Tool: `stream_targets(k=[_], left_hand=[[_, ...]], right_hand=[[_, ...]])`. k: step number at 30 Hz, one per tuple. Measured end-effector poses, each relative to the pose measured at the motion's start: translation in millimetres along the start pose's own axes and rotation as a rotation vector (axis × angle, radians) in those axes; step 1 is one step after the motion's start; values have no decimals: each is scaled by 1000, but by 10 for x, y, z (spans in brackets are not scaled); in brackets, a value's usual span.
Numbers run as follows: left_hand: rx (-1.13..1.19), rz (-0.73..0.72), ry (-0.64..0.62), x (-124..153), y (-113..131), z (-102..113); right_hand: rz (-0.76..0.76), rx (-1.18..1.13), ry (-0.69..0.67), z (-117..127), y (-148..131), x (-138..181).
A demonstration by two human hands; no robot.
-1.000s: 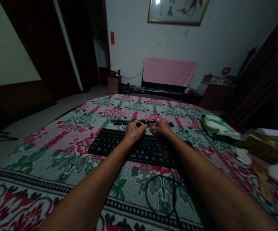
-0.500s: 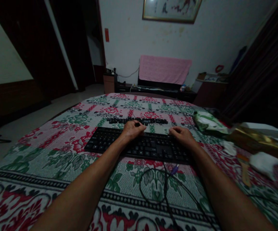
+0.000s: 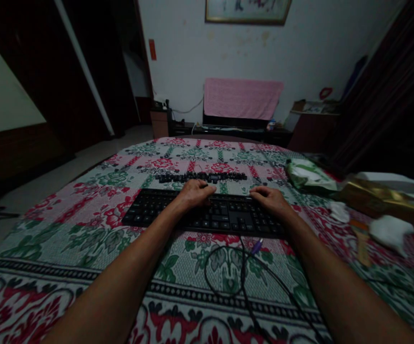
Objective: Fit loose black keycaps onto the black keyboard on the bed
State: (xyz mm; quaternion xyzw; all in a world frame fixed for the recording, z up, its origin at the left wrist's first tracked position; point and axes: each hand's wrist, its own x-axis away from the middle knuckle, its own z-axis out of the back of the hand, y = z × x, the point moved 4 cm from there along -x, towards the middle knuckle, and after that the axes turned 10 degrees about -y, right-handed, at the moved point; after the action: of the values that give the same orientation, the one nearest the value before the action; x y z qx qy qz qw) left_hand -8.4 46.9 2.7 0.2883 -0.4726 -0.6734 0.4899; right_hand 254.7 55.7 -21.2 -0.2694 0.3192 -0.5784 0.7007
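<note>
A black keyboard (image 3: 240,217) lies on the patterned cloth, its keys facing up. My left hand (image 3: 194,195) is over the keyboard's upper middle, thumb and fingers drawn together; a dark spot shows by the fingertips, too small to name. At the keyboard's far right edge, my right hand (image 3: 269,199) has its thumb and fingertips closed in a pinch, and whatever they hold is hidden. Just beyond the keyboard stretches a line of loose black keycaps (image 3: 228,177). A black cable (image 3: 242,272) coils on the near side, with a purple plug (image 3: 257,245).
The floral tablecloth (image 3: 95,234) covers the table. On the right lie a green and white packet (image 3: 309,176), a gold bag (image 3: 375,195), crumpled white tissue (image 3: 391,231) and a brush (image 3: 363,243). A pink cloth (image 3: 242,98) hangs over something by the far wall.
The whole view has shifted slightly, so things sit a little further left and up. Both hands keep nearly the same pose and place over the keyboard.
</note>
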Motion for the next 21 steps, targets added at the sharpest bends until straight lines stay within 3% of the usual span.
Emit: stream_targets(k=[7, 12, 16, 21], left_hand=[[-16, -21, -11, 22, 45, -58], [-17, -21, 16, 27, 55, -67], [-153, -24, 61, 28, 54, -63], [-386, -70, 99, 94, 207, -102]], right_hand=[[5, 76, -3, 14, -2, -13], [129, 265, -29, -26, -244, 0], [264, 363, -145, -194, -473, 20], [289, 460, -224, -341, -575, 56]])
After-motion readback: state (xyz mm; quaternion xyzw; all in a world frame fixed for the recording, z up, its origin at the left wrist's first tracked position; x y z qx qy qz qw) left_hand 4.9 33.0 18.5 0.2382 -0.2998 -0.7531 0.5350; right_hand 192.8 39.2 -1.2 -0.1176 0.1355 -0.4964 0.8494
